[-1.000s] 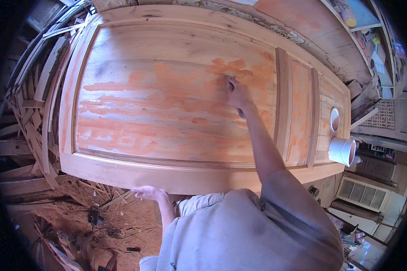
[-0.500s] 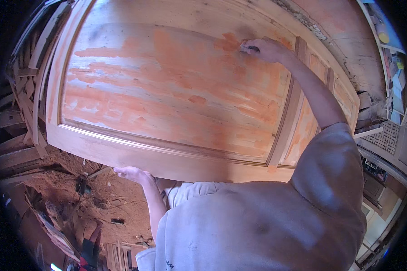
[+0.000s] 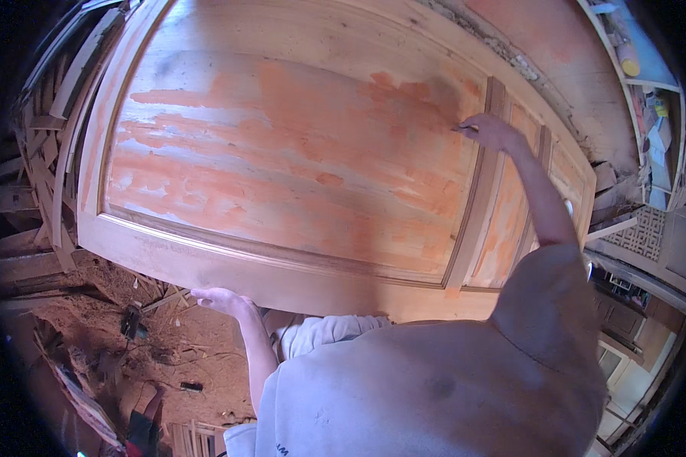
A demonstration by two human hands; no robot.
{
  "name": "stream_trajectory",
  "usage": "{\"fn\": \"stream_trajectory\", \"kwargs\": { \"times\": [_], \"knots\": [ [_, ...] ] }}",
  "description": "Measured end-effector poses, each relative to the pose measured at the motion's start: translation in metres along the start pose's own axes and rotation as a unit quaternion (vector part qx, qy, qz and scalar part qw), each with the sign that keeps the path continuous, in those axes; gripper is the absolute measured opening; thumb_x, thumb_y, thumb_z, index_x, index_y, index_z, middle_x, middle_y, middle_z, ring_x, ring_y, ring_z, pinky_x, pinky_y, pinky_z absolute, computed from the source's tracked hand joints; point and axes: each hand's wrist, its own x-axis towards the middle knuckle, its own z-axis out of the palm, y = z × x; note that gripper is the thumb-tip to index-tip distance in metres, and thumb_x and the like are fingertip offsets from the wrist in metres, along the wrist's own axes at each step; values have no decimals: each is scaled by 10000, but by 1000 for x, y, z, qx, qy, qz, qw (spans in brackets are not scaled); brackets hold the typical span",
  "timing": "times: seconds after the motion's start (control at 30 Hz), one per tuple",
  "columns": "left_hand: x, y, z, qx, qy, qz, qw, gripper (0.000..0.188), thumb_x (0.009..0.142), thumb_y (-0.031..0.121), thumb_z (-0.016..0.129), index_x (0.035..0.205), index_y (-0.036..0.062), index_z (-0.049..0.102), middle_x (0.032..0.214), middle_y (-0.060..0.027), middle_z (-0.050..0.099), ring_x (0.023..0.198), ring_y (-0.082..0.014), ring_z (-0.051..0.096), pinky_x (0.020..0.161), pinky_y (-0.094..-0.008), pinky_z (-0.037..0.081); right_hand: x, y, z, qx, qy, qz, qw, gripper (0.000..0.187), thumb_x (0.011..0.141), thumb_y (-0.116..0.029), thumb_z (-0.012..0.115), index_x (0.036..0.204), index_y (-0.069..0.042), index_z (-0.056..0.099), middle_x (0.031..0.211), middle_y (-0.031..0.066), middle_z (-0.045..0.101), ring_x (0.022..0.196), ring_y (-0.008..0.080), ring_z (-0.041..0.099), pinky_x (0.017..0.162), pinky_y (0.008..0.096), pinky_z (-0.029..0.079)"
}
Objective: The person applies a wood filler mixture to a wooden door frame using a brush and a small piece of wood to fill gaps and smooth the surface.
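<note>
A large wooden panelled door point(image 3: 297, 283) lies in front of me. Streaks of orange filler point(image 3: 282, 160) cover much of its big panel. Near the panel's right end, by the crosspiece point(image 3: 476, 190), my right hand point(image 3: 495, 133) is closed around a small putty knife point(image 3: 463, 129). Its blade is hard to see at this angle. My left hand point(image 3: 225, 300) is at the door's near edge, fingers stretched out and nothing visible in it. Whether it touches the edge from below, I cannot tell.
Wood offcuts point(image 3: 46, 175) are stacked at the left. Sawdust point(image 3: 183, 343) covers the floor at the lower left, with small dark objects on it. A shelf point(image 3: 655, 84) with bottles stands at the far right, above a patterned lattice panel point(image 3: 648, 232).
My right hand with the putty knife has moved right and nearer to me, toward the crosspiece. My left hand stays by the near edge. The view has shifted slightly.
</note>
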Motion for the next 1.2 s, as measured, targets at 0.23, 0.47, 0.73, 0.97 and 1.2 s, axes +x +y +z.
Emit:
{"fn": "stream_trajectory", "kwargs": {
  "times": [0.23, 0.47, 0.73, 0.97, 1.2],
  "knots": [
    [39, -31, -13, -21, 26, 46, 998, 695, 1042, 490, 331, 1362, -126, 315, 1361, -341, 405, 1229, -408, 482, 1050, -483, 432, -48, -145, 13, 705, 190, 267, 629, 417, 1012, -392, 528, 1335, -128, 523, 649, -27, 445, 467, 76, 430, 421, 245, 372],
    [24, -15, -12, 11, 8, 24, 1000, 722, 1032, 514, 340, 1406, -101, 278, 1429, -341, 346, 1275, -404, 459, 1048, -485, 438, -38, -142, 42, 808, 228, 242, 486, 357, 1042, -387, 448, 1283, -142, 544, 712, -4, 534, 491, 84, 438, 462, 260, 409],
    [29, -24, -9, 3, 13, -17, 1000, 819, 1015, 558, 348, 1518, -40, 102, 1549, -295, 194, 1381, -403, 356, 1123, -497, 383, 47, -123, 67, 262, 479, 130, 828, 453, 1014, -269, 501, 1448, -146, 454, 917, 229, 678, 641, 346, 668, 629, 453, 541],
    [16, -10, -9, 8, -6, 6, 1000, 815, 1019, 547, 337, 1509, -62, 111, 1547, -293, 203, 1377, -404, 361, 1121, -478, 390, 53, -155, 35, 336, 276, 314, 843, 408, 986, -209, 498, 1385, -130, 513, 1036, 270, 660, 966, 433, 649, 832, 485, 534],
    [18, -13, -7, 5, 4, 0, 1000, 793, 1023, 544, 321, 1486, -81, 168, 1534, -303, 224, 1373, -402, 368, 1133, -468, 375, 37, -93, 6, 269, 269, 122, 917, 328, 968, -235, 547, 1265, -112, 615, 1087, 158, 698, 981, 352, 676, 871, 447, 526]
  ]
}}
